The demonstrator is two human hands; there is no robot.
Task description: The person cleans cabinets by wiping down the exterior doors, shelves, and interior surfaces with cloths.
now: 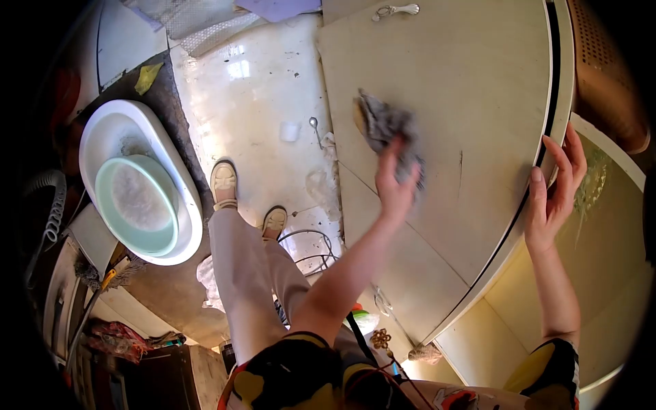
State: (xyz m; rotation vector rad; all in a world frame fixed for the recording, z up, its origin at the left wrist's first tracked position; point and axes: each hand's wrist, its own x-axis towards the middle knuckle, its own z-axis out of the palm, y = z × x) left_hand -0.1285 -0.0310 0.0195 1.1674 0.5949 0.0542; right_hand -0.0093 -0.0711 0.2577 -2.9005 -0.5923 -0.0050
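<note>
My left hand [398,181] is closed on a crumpled grey cloth [391,123], blurred by motion, against a cream cabinet door [471,89]. The cloth has a brownish patch at its far end. My right hand [557,191] rests at the curved edge of the cabinet, its fingers stretched and apart beside a dark gap [506,246]. A dark scratch [460,162] marks the door between my hands. An ornate metal handle [396,11] sits at the door's far end, and a second handle [381,301] shows lower down.
Left of my feet, a pale green basin [101,198] with foamy water sits inside a white oval tub [181,150]. A glossy, littered floor [239,109] lies beside the cabinet. A mop [109,277], a ribbed hose [56,198] and a perforated brown object [601,75] stand around.
</note>
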